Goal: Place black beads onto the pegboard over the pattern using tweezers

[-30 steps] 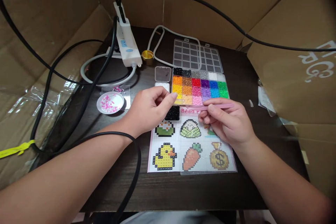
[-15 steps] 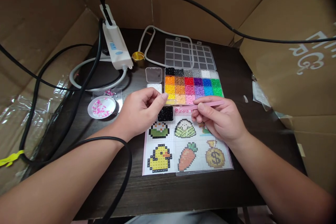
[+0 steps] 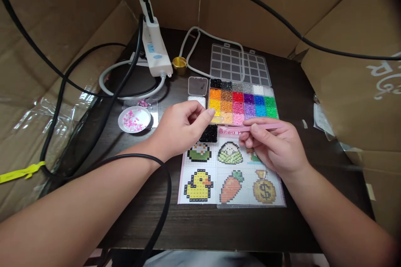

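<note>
My right hand grips pink tweezers, held level and pointing left over the top of a bead pattern sheet. My left hand hovers just left of the tweezers' tip, thumb and forefinger pinched together; whether a bead sits between them I cannot tell. Under the two hands lies a small square box of black beads. Behind the hands sits an open bead box with compartments of many colours, its clear lid folded back.
A white dish with pink beads rests on a clear pegboard at the left. A small clear box, a gold cap, a white power strip and black cables crowd the dark table. Cardboard walls surround it.
The view swung left and back. Both hands stay close together in the same pose, with the tweezers still level.
</note>
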A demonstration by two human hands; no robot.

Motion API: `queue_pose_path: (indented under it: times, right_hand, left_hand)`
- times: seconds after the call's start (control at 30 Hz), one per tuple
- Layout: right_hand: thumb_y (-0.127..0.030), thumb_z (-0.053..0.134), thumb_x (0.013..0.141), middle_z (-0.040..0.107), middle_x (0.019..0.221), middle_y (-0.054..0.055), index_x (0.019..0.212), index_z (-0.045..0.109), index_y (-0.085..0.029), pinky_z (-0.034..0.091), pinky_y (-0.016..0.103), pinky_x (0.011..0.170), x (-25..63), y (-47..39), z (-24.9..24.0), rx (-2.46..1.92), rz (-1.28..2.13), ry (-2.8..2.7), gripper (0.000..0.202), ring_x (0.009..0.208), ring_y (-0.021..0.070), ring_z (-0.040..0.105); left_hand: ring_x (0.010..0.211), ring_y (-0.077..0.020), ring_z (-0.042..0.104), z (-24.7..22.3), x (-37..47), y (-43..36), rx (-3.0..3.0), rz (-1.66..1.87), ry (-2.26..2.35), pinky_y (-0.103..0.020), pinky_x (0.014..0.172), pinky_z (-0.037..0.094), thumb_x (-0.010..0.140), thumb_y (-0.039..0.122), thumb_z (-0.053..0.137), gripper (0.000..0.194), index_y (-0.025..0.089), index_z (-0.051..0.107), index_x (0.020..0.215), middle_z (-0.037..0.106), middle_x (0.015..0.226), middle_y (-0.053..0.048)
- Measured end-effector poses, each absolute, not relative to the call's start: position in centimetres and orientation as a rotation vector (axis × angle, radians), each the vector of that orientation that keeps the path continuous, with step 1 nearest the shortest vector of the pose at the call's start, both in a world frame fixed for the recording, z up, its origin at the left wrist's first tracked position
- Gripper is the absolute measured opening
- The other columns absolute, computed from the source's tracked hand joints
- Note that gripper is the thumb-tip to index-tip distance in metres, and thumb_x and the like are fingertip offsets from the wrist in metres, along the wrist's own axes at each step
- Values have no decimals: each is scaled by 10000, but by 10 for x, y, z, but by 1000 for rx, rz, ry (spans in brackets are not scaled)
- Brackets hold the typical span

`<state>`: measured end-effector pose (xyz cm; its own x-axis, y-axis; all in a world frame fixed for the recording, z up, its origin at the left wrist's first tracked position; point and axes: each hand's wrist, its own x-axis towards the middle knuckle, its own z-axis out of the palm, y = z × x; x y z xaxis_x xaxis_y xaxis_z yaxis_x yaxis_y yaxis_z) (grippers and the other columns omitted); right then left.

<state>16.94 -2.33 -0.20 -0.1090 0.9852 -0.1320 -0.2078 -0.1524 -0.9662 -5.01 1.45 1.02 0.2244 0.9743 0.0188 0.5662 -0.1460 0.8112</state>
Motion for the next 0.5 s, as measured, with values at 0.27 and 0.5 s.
queue_pose_path:
  times: [0.27,0.5]
  right_hand:
    - [-238,749,789,717,637,43,896,758,-174,545,246,536,169,-25,0,-1104,1458,-1050,124,544,122,638]
    - [-248,758,779,720,646,51,898,755,-172,548,265,529,170,-25,0,-1122,1466,-1040,141,540,131,639]
  left_hand:
    - [525,-98,424,10,-51,13,1792,791,1397,-249,521,320,861,477,530,379,169,534,640,519,543,25]
    - [520,-99,417,10,-50,13,1782,799,1399,-244,516,316,859,478,534,380,168,534,638,516,531,22]
